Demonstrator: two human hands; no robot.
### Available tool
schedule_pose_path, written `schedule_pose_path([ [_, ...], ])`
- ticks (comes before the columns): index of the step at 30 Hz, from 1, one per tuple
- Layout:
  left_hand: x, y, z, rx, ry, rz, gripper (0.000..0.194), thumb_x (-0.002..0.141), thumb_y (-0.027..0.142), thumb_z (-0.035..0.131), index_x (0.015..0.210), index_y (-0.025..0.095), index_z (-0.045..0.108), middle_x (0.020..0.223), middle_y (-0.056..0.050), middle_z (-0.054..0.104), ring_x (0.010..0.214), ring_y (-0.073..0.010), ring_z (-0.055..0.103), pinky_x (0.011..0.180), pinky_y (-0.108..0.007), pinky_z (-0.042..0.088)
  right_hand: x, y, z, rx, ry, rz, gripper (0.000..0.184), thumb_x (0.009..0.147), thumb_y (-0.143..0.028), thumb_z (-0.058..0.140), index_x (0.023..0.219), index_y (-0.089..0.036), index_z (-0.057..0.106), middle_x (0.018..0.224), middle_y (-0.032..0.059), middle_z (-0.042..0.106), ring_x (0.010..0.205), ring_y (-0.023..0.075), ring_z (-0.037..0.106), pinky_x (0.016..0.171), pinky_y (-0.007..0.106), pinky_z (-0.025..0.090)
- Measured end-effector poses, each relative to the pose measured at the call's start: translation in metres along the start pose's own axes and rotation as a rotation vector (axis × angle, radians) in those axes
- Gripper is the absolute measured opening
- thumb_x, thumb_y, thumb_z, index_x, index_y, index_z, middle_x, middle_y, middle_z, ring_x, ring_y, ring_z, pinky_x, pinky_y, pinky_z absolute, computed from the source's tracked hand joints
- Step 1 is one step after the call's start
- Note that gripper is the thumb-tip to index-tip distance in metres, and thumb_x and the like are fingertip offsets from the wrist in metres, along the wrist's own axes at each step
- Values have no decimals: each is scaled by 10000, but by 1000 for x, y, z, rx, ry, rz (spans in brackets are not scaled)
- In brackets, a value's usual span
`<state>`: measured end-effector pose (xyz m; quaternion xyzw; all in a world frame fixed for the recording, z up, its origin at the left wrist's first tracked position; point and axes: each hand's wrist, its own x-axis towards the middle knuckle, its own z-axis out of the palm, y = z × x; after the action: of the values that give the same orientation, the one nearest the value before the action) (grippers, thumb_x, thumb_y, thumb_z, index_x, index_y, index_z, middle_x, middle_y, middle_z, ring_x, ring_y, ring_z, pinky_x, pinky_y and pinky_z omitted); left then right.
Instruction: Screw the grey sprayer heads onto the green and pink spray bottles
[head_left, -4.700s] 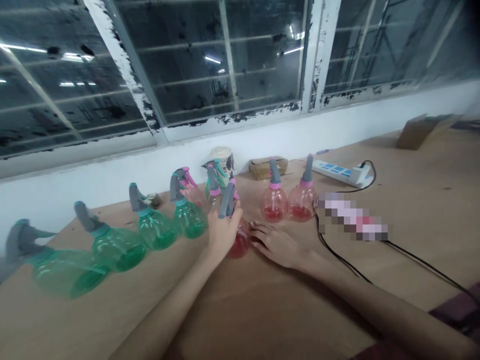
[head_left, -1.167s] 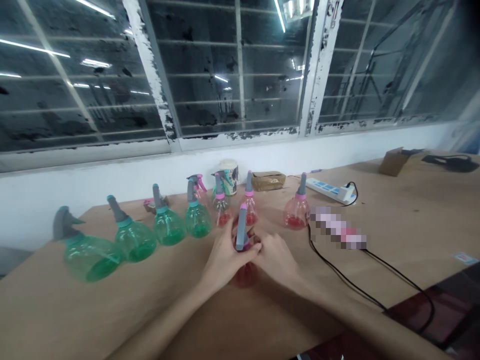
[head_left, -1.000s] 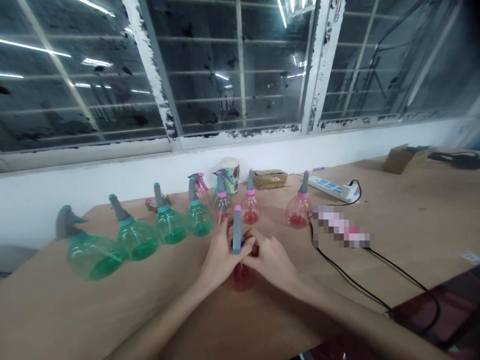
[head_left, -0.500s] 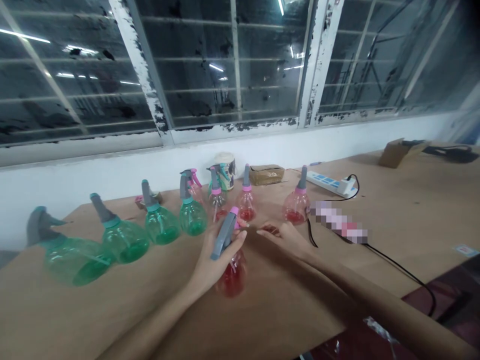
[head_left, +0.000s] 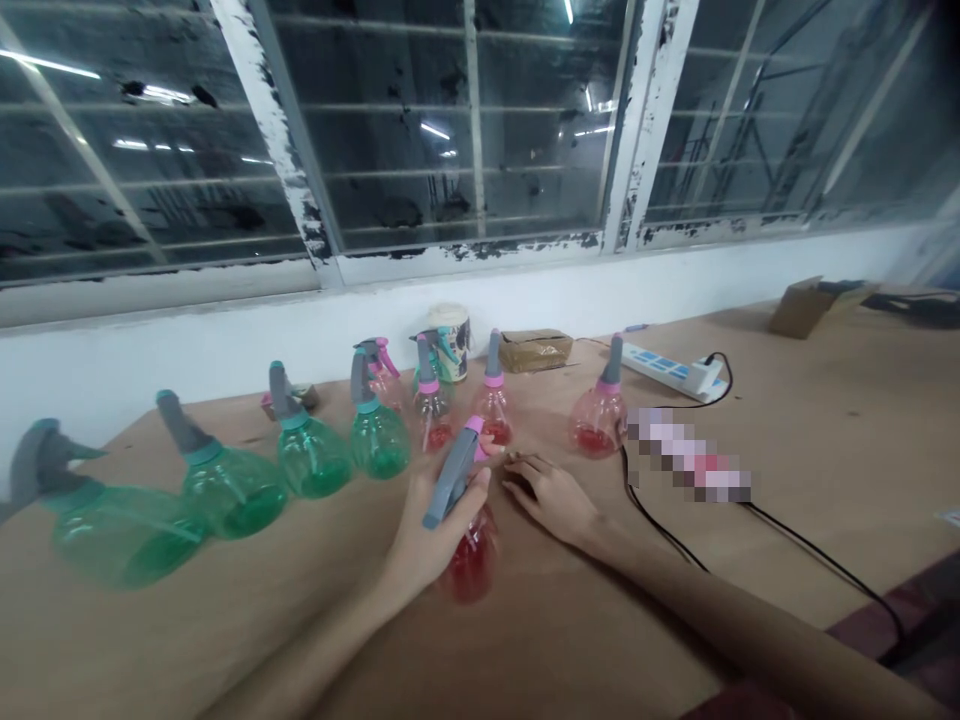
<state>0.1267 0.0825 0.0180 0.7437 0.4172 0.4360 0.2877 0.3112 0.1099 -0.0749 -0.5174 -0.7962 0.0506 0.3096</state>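
Red liquid [head_left: 471,562] fills the lower part of the spray bottle [head_left: 454,474] in the left hand [head_left: 421,535], whose fingers wrap its neck below the grey head. The bottle is near the front of the worktop [head_left: 817,440], tilted a little; its base seems to rest there, though blur makes this hard to tell. The right hand [head_left: 559,503] is just beside it, fingers loosely bent and gripping nothing. Four green bottles [head_left: 238,495] form a row on the left; a power strip [head_left: 660,368] lies farther right.
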Motion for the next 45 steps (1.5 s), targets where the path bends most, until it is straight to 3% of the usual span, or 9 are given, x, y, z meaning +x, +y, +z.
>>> schedule_pose_path([
  [5,2,-1,-1,18,-17,-18,107,782,291,539,738,194,534,641,23,548,606,-131,535,547,-234,414,10,2,1,-7,6,20,215,868,-232,445,1031,-177,574,1036,96,611,996,193,553,853,338,456],
  [15,4,-4,-2,8,-62,7,185,786,316,539,667,193,468,576,45,461,524,-97,455,528,-220,396,8,13,-5,117,-2,74,217,853,-206,460,1031,-199,583,1058,56,628,969,168,584,852,310,448],
  [21,5,9,-5,22,-114,24,120,820,316,500,823,207,550,602,47,480,534,-95,455,530,-215,391,8,23,-10,215,21,74,215,845,-215,471,1004,-221,616,1027,19,653,958,156,592,884,316,432],
  [29,4,11,-7,52,-80,2,236,801,345,529,638,184,476,528,54,406,468,-82,370,471,-209,331,7,27,-11,284,33,99,225,851,-255,473,1009,-231,631,1012,13,670,935,160,611,872,328,447],
  [33,6,8,-7,43,-117,-31,160,816,353,513,799,198,549,538,58,413,477,-91,389,481,-216,334,7,29,-10,291,28,93,218,841,-245,486,997,-242,637,1008,8,674,936,172,615,867,329,455],
  [37,8,4,-5,21,-59,4,188,834,312,492,992,221,540,749,1,579,688,-143,546,693,-278,430,8,31,-10,294,23,97,215,833,-228,496,996,-243,635,1020,6,671,935,173,617,868,319,461],
  [45,6,-3,1,38,89,19,234,821,278,513,1042,215,554,827,-20,630,753,-160,588,747,-301,463,8,34,-11,293,10,86,216,832,-238,491,997,-244,630,1029,12,667,942,178,618,873,334,469],
])
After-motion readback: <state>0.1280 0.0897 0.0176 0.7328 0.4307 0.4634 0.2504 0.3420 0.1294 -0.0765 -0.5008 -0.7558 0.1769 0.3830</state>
